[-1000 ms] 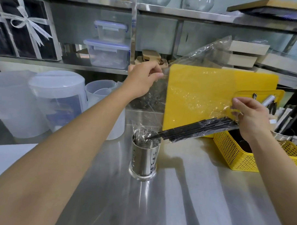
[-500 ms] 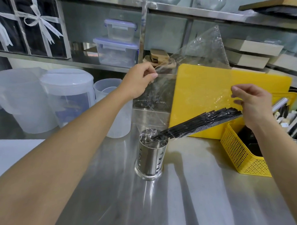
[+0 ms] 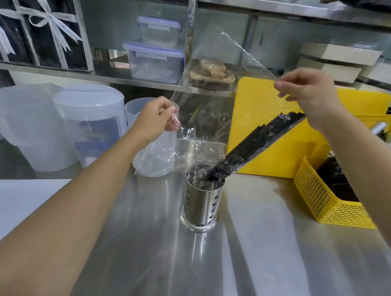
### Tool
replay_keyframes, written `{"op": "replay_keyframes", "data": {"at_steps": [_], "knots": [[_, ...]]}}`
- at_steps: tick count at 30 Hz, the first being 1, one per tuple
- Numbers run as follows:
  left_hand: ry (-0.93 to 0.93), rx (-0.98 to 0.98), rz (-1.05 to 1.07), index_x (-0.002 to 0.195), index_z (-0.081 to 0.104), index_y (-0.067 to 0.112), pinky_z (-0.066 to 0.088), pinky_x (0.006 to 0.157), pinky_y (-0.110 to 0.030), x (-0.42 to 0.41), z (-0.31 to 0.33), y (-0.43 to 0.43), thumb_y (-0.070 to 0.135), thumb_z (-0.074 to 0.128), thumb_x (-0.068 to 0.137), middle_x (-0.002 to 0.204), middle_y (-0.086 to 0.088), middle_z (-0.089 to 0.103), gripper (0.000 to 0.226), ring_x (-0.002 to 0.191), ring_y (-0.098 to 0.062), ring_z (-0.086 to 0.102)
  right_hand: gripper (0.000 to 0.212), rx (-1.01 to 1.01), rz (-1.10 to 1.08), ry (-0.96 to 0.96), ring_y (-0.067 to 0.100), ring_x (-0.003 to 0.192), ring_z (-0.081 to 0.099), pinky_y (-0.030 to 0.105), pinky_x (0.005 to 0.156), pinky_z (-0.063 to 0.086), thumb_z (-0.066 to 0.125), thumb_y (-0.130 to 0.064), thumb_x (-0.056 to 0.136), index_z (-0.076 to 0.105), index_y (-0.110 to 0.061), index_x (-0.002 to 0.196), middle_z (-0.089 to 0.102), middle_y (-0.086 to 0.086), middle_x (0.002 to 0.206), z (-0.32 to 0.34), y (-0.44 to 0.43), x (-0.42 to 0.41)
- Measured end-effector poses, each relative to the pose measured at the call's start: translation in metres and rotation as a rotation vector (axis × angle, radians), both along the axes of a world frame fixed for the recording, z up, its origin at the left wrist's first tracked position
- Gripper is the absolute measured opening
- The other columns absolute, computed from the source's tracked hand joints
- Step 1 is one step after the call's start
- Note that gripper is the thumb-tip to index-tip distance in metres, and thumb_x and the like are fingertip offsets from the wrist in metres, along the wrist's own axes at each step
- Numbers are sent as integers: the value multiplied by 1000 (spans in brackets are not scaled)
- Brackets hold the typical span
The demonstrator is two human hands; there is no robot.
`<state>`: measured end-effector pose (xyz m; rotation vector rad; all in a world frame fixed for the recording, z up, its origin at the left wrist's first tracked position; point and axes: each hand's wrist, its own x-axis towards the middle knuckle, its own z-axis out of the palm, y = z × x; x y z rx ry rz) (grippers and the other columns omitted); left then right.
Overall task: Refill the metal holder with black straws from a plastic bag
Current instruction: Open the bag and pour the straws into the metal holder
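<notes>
A perforated metal holder [image 3: 202,205] stands upright on the steel counter. A clear plastic bag [image 3: 216,100] is stretched above it, its lower end reaching into the holder's mouth. Inside the bag, a bundle of black straws [image 3: 260,143] slants steeply, lower tips in the holder. My left hand [image 3: 157,118] pinches the bag's left edge, left of the holder. My right hand [image 3: 309,92] pinches the bag's upper right corner, above the straws' top ends.
A yellow cutting board [image 3: 285,148] leans behind the holder. A yellow mesh basket [image 3: 321,201] stands at the right. Translucent plastic jugs [image 3: 89,119] stand at the left, lidded boxes [image 3: 155,60] on the shelf above. The steel counter [image 3: 241,260] extends toward me.
My right hand has risen, tilting the straw bundle steeper so its lower tips sit deeper in the holder. My left hand has dropped lower with its edge of the bag.
</notes>
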<state>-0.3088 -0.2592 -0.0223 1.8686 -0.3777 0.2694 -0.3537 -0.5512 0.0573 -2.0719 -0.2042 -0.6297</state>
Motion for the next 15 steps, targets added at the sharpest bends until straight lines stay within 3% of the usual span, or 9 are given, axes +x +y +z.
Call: {"op": "replay_keyframes", "data": {"at_steps": [3,6,10,13,15], "knots": [[30,-17,42,78,51,21,55,72,-32,1,-13,13,9,41,96,74,-1,59,23,54,-2,63,8,-70,14,-30,-3,55,55,15,58,44,68,-16,81,65,-12,87,59,-2,67,9,19,9],[45,-82,48,80,53,23,53,80,-41,0,-20,22,7,47,93,80,-2,61,21,68,-14,61,9,-120,40,-40,-6,47,51,11,52,39,68,-12,81,66,-8,89,56,0,63,15,37,16],[74,-199,13,85,53,23,52,73,-34,-3,-23,24,13,61,86,74,-2,68,13,66,-12,66,11,-210,86,-33,-8,48,50,5,52,38,68,-11,81,67,-7,91,56,-2,65,20,54,17],[83,-223,9,81,55,19,54,69,-34,-1,-24,19,7,59,87,64,1,70,14,57,-8,66,18,-298,72,-20,3,60,51,15,61,43,68,-18,81,68,-4,92,60,3,71,24,60,19],[91,-226,19,80,55,18,56,67,-32,-1,-25,16,5,56,88,68,-2,68,16,56,-7,66,22,-321,64,-25,7,65,53,24,68,45,70,-24,80,69,-6,92,64,5,78,23,60,18]]}}
